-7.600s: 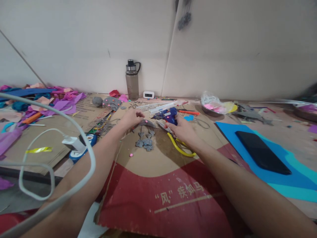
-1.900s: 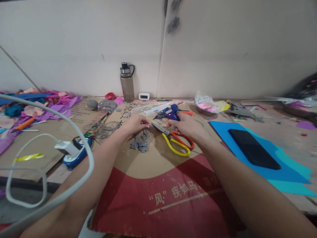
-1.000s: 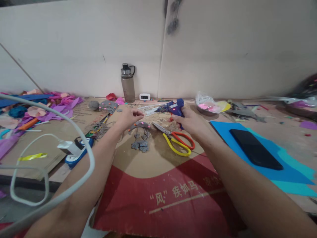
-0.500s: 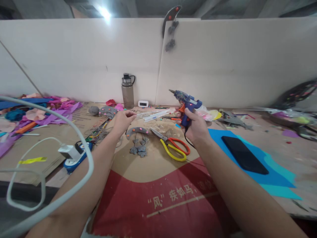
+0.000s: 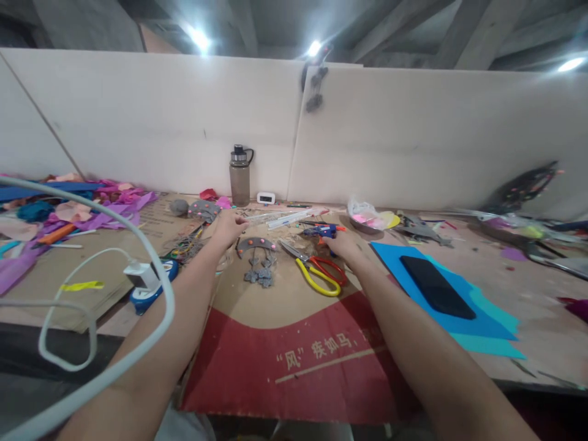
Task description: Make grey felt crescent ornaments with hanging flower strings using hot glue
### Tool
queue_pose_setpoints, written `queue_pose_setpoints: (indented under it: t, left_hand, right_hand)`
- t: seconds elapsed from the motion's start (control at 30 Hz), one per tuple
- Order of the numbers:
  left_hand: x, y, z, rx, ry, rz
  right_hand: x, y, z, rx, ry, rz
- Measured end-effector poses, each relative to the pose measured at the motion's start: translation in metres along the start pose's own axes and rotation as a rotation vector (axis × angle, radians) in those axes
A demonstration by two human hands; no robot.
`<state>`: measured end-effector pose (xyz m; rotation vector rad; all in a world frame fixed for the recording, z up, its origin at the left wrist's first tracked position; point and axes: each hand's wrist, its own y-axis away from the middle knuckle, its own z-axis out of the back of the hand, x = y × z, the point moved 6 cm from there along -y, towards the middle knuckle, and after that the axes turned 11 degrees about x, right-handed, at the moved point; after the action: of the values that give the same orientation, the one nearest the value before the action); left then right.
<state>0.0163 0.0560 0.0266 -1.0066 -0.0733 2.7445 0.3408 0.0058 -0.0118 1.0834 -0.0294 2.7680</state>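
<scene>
My right hand (image 5: 343, 246) has its fingers on a blue hot glue gun (image 5: 325, 231), which is low at the cardboard beyond the scissors, nozzle to the left. My left hand (image 5: 232, 226) hovers at the left with thumb and fingers pinched together; anything between them is too small to make out. Just below it lies a grey felt crescent (image 5: 256, 244) with pink and orange dots, small grey flower shapes (image 5: 258, 277) hanging from it by strings. Scissors (image 5: 316, 272) with one yellow and one red handle rest partly open beside the crescent. Clear glue sticks (image 5: 289, 218) lie behind.
A bottle (image 5: 239, 177) and small white clock (image 5: 265, 198) stand by the white partition. Right are a phone (image 5: 436, 286) on blue sheets (image 5: 491, 324) and a bowl (image 5: 365, 225). Left are a power strip (image 5: 154, 288), felt scraps (image 5: 73, 211) and a white cable (image 5: 168, 294) crossing the foreground.
My right hand has lowered the glue gun from mid-air to the cardboard. The left hand keeps its pinch near the crescent. The view has tilted up slightly.
</scene>
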Motion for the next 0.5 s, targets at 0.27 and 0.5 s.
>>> queue_pose_setpoints:
  t: [0.27,0.5]
  left_hand:
    - [0.008,0.003,-0.018,0.238,-0.247,0.143]
    - [0.012,0.002,-0.027,0.305,-0.103,0.160]
  right_hand:
    - [0.040,0.034,0.006,-0.156,0.228,0.214]
    - [0.102,0.080,-0.054,0.185,-0.015,0.570]
